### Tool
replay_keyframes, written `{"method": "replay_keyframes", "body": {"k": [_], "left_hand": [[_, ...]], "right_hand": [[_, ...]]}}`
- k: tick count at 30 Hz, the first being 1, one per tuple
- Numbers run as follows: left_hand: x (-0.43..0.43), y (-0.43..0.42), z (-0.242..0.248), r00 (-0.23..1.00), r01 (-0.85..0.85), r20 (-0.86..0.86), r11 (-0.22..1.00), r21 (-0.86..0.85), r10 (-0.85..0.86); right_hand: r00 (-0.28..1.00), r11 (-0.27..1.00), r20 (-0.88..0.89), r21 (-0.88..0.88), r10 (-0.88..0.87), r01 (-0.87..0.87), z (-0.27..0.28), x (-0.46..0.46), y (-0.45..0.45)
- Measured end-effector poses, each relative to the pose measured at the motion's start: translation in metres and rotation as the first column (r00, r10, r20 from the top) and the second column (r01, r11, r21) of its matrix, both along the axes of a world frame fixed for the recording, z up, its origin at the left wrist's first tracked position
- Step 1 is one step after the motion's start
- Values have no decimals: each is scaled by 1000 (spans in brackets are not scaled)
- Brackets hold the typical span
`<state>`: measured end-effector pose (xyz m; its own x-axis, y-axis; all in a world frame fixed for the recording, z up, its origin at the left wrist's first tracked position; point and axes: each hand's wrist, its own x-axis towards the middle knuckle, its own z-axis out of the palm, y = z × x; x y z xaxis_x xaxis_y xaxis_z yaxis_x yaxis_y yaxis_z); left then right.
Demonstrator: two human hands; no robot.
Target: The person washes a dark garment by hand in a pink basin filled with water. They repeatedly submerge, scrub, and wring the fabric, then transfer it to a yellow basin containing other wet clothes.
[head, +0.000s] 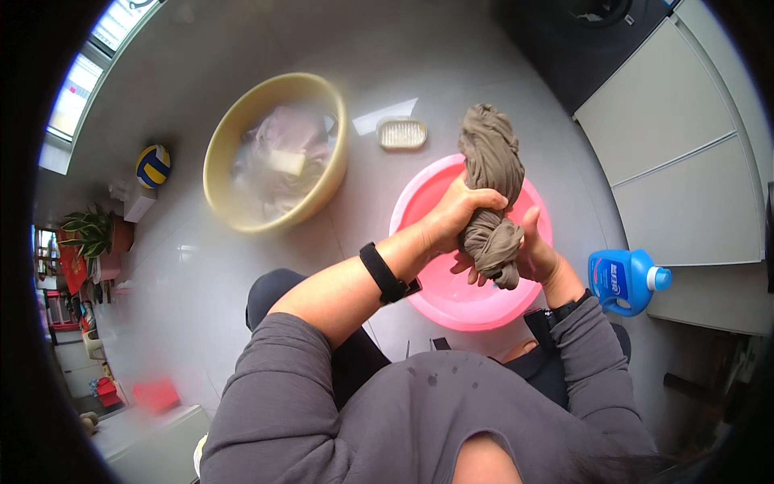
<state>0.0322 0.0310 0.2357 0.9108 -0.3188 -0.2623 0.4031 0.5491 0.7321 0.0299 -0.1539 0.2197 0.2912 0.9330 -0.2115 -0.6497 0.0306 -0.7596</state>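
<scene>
A brown-grey cloth (493, 160), twisted into a thick rope, is held over a pink plastic basin (417, 187). My left hand (456, 212) is wrapped around its middle, thumb across the front. Beneath the knotted lower end lies my right hand (538, 251), its thumb raised beside the cloth and its fingertips showing on the far side. Part of that palm is hidden by the cloth. Some water appears to be at the bottom of the basin.
A yellow basin (217, 193) at the left contains wet pale laundry (290, 130) and a pale soap bar (286, 162). Between the basins sits a soap dish (402, 134). A blue detergent bottle (623, 281) stands at right, near grey cabinets (671, 139). A volleyball (153, 166) is farther left.
</scene>
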Motion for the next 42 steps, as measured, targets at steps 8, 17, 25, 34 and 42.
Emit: {"method": "replay_keyframes", "body": {"k": [8, 17, 25, 34, 42], "left_hand": [[-24, -6, 34, 913, 175, -247, 859, -482, -324], [-44, -23, 28, 809, 471, -158, 786, -400, -566], [-38, -31, -30, 944, 324, -224, 799, 506, -241], [-40, -30, -41, 944, 321, -163, 910, 261, -287], [-49, -25, 15, 787, 383, -174, 689, -615, -592]], "right_hand": [[669, 671, -120, -279, -734, 687, -28, 27, 11], [741, 708, -225, 221, -633, 671, 28, 54, 0], [367, 352, 813, -216, -452, 911, -24, 49, 13], [396, 376, 836, -252, -380, 892, -44, 55, 7], [679, 728, 316, 62, -663, 683, 33, 64, -25]]}}
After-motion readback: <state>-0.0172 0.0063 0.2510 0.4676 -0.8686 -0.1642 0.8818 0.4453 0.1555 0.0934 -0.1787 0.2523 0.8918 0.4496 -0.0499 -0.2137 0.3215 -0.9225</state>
